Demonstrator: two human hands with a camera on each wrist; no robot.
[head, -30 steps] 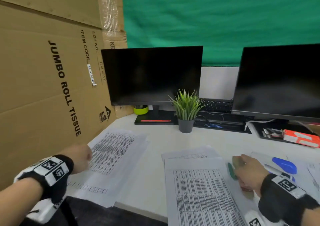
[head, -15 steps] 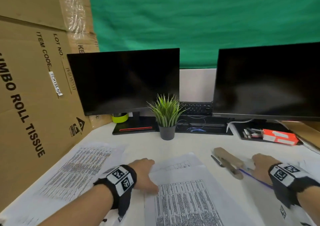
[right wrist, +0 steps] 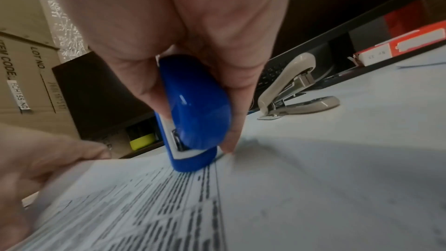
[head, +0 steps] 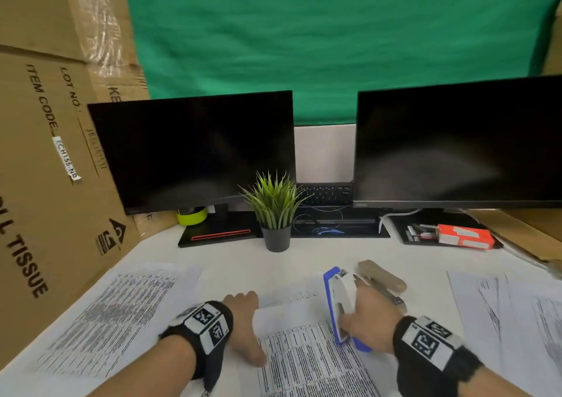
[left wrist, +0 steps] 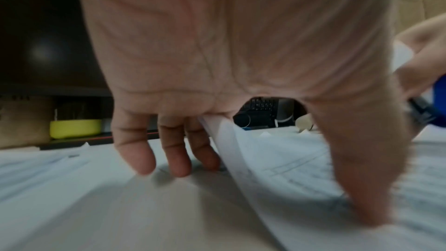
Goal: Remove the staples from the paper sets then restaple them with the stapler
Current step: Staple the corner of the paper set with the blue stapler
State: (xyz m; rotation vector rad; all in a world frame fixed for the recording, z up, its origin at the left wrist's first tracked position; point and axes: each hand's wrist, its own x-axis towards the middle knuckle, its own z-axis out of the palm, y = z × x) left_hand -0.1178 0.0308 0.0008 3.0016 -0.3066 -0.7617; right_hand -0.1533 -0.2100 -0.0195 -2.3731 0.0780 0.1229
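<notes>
A printed paper set [head: 304, 354] lies at the desk's front middle. My left hand [head: 246, 311] holds its upper left edge, with the thumb [left wrist: 362, 188] on top and the other fingers [left wrist: 173, 156] beside the lifted edge. My right hand [head: 362, 320] grips a blue and white stapler [head: 336, 299], held on edge with its blue tip [right wrist: 193, 140] down on the sheet's top right area. A beige stapler [head: 381, 278] lies just behind the right hand, its jaws apart [right wrist: 287, 91].
More printed paper sets lie at the left [head: 115, 314] and right [head: 511, 311]. A potted plant [head: 275, 214] and two dark monitors [head: 194, 150] stand behind. A cardboard box wall [head: 45, 183] is at the left, an orange box [head: 465, 237] at the back right.
My left hand moved from the left paper stack to the middle set's edge. My right hand took up the blue stapler from the right and brought it onto that set.
</notes>
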